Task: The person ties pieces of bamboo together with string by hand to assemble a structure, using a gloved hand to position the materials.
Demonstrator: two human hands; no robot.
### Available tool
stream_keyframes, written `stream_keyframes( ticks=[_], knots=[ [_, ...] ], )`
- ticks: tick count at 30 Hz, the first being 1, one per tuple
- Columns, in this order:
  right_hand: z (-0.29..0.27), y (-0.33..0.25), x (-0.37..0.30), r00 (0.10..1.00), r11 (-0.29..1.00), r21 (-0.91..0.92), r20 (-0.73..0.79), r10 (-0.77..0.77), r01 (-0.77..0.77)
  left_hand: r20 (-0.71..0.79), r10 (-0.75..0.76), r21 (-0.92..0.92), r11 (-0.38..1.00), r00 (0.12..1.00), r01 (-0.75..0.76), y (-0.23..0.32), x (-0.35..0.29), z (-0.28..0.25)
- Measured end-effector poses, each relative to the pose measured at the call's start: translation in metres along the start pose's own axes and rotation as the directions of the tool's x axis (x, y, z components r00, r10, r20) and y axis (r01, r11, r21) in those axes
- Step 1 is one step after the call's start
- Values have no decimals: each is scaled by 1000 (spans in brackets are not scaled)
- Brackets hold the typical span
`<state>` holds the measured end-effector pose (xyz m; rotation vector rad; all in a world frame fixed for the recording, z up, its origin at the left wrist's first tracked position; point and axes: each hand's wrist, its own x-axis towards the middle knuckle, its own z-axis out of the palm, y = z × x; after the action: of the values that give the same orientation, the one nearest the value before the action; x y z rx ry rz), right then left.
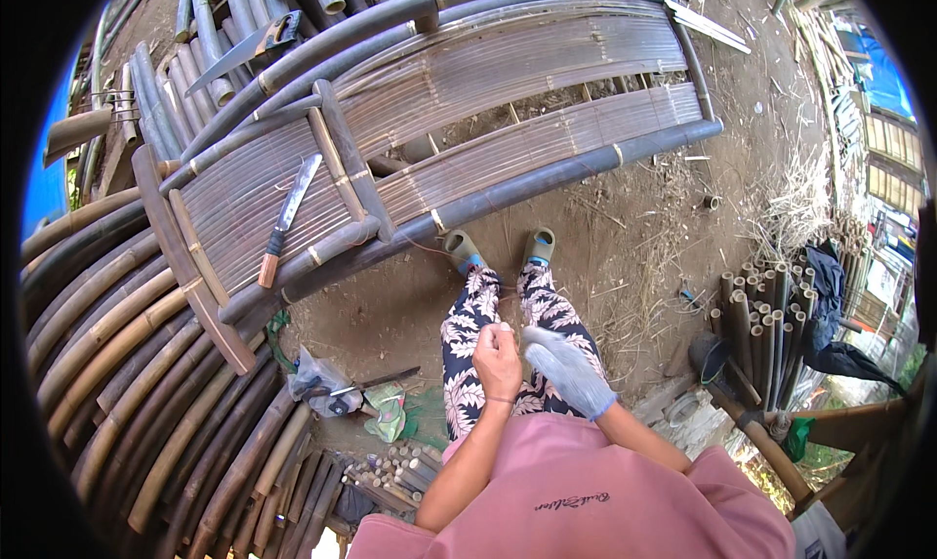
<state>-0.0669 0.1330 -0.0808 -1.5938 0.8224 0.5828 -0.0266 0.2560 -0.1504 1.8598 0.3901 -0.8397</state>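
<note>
My left hand is bare and held before my lap, its fingers curled closed; whatever may be in them does not show. Just to its right, my right hand wears a grey-white knit glove, with long fingers stretched out together toward the left hand. A small gap separates the two hands. Beyond my feet stands a dark bamboo bench with a slatted seat and back. On its left end lies a large knife with a wood-and-black handle. A thin reddish string hangs from the front rail near my left shoe.
Curved bamboo poles are stacked at the left. A handsaw rests on cut poles behind the bench. Upright bamboo pieces stand at the right, near pale shavings. Plastic bags and short bamboo offcuts lie at lower left.
</note>
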Motion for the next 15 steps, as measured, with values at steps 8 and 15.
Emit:
stream_keyframes(
  ticks=[8,15],
  knots=[
    [58,48,35,943,428,854,187,275,-294,153,-46,278,961,987,2,4,-69,-31],
    [28,26,22,943,919,-256,-64,-326,301,186,-46,43,998,981,39,-32,-76,-49]
  ],
)
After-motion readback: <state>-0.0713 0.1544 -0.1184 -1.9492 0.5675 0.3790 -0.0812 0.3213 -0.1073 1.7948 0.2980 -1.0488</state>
